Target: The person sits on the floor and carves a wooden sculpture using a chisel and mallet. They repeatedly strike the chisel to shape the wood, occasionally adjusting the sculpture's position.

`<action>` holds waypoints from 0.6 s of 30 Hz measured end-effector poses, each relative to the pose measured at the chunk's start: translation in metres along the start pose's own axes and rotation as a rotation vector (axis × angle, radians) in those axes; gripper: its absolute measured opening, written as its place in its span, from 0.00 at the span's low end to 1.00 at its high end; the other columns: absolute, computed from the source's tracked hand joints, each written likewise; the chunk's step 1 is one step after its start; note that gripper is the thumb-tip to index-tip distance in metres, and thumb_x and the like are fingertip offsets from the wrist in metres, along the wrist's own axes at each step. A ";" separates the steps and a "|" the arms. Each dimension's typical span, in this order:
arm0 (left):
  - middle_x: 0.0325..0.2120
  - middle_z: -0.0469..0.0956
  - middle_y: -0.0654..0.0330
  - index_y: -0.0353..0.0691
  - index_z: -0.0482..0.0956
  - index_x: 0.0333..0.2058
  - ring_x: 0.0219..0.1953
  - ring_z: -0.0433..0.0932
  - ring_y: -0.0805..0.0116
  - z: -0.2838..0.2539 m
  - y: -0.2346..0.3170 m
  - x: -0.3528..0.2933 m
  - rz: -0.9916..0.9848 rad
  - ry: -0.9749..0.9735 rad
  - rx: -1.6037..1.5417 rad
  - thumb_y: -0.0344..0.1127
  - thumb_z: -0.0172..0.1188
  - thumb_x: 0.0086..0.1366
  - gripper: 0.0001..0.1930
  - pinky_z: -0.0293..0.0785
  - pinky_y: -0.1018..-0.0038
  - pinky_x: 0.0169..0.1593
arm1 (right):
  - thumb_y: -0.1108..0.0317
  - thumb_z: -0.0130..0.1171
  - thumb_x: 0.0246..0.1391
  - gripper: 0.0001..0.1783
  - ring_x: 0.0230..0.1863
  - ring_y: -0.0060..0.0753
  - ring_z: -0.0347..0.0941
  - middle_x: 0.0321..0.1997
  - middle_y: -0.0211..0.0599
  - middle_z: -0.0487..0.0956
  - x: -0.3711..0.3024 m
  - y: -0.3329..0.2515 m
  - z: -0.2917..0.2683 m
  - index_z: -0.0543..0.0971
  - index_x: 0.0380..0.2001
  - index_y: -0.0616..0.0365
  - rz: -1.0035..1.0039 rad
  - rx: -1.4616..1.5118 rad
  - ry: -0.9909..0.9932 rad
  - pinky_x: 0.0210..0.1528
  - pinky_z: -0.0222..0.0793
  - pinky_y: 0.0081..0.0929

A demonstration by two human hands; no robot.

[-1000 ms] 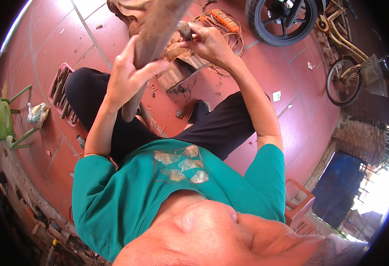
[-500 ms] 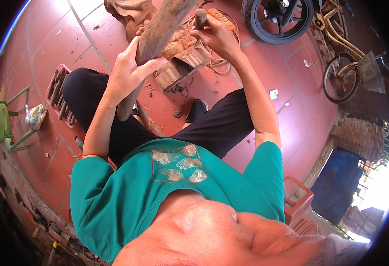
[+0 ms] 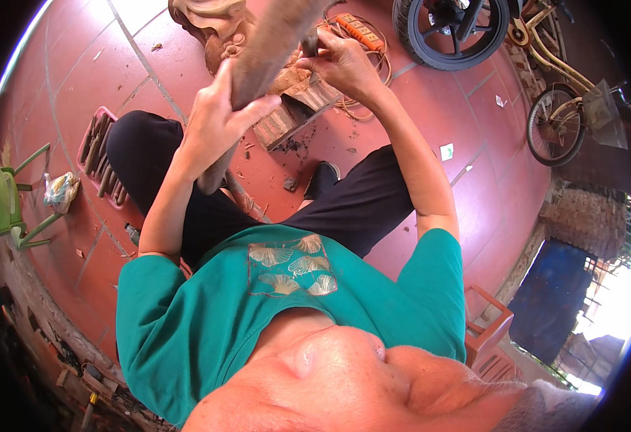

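Note:
My left hand [image 3: 211, 122] is wrapped round a long, thick wooden mallet [image 3: 269, 54], whose upper end runs out of the picture at the top. Closed round a chisel [image 3: 310, 43], my right hand [image 3: 346, 66] sits just right of the mallet; the mallet hides part of the chisel. Its tip is out of sight. Beneath both hands lies a carved wooden piece [image 3: 211, 18] with rounded, flowing shapes and a blocky, squared near end [image 3: 279, 124]. Wood chips and dark crumbs are scattered on the floor beside it.
A pink basket [image 3: 119, 204] of chisels stands by my left knee. Farther left are a green stool [image 3: 0, 198] and a plastic bag [image 3: 58, 191]. An orange power strip [image 3: 362, 30] with coiled cord lies beyond my right hand. A motorcycle wheel [image 3: 446, 65] and bicycle wheel [image 3: 556, 128] stand right.
My right hand and the chisel have shifted a little left and nearer to me. The mallet has moved slightly right, its upper part now overlapping the chisel and blurred.

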State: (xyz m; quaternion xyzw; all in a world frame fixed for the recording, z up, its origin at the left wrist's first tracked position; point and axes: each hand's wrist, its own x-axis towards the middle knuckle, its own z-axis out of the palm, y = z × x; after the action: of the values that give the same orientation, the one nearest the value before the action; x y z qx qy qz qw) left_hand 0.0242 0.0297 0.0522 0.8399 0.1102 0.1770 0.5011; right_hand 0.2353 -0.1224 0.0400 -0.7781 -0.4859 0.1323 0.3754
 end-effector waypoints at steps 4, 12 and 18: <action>0.37 0.83 0.52 0.29 0.71 0.53 0.38 0.81 0.65 -0.007 0.000 0.003 -0.028 -0.096 -0.041 0.46 0.70 0.63 0.30 0.76 0.70 0.45 | 0.70 0.69 0.57 0.13 0.40 0.22 0.82 0.37 0.33 0.83 0.001 0.009 -0.005 0.78 0.42 0.60 -0.042 -0.025 -0.001 0.47 0.80 0.27; 0.35 0.84 0.47 0.26 0.70 0.54 0.38 0.84 0.64 -0.004 0.015 -0.003 0.006 0.129 -0.246 0.45 0.71 0.61 0.32 0.78 0.67 0.46 | 0.69 0.70 0.56 0.17 0.39 0.23 0.81 0.37 0.33 0.83 0.000 0.007 0.004 0.78 0.46 0.61 -0.085 0.021 0.011 0.46 0.80 0.27; 0.31 0.81 0.50 0.29 0.71 0.54 0.35 0.81 0.60 -0.004 -0.002 0.005 -0.038 -0.083 0.092 0.49 0.69 0.62 0.32 0.76 0.67 0.42 | 0.62 0.74 0.51 0.18 0.30 0.39 0.83 0.29 0.41 0.83 0.004 0.029 -0.002 0.77 0.37 0.61 -0.109 0.020 0.214 0.34 0.74 0.35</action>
State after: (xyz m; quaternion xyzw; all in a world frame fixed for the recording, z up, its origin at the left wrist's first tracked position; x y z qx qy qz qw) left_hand 0.0275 0.0357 0.0527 0.8665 0.1134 0.1273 0.4692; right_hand 0.2578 -0.1269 0.0217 -0.7564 -0.4834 0.0326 0.4394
